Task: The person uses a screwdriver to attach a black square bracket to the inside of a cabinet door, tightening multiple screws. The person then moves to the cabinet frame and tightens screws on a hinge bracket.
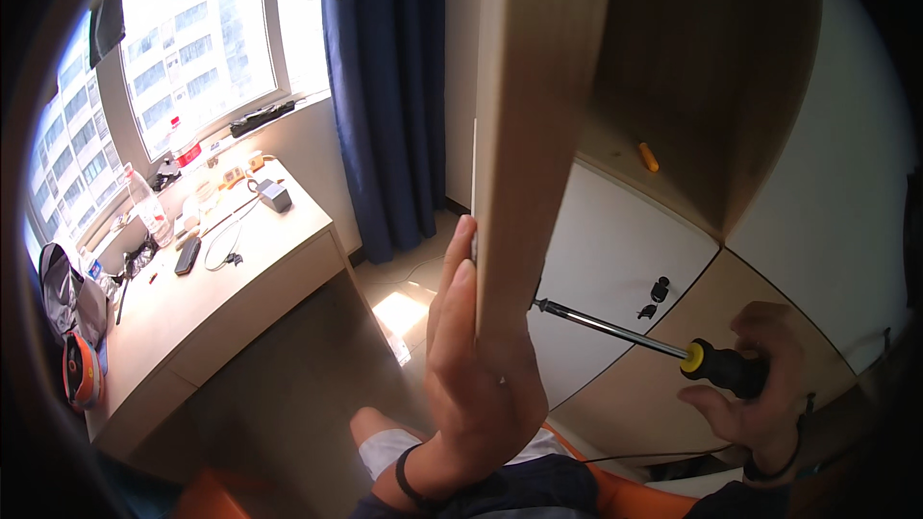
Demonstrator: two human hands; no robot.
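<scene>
A wooden cabinet door (536,135) stands edge-on in front of me, running up out of view. My left hand (481,380) holds its lower part, with the fingers stretched along the left face; its thumb is hard to make out. In my right hand (777,399) is a screwdriver (615,327) with a black and yellow handle. The fingers curl over the handle's end, while the thumb stands off below it. The shaft points left, and its tip meets a small dark fitting at the door's right side; the screw itself cannot be seen.
Behind the door is an open cabinet compartment with a small orange object (649,157) on its board. Black fittings (660,289) sit on the white panel below. At left, a desk (240,274) carries bottles, a power adapter (274,195) and cables, near a blue curtain (385,106).
</scene>
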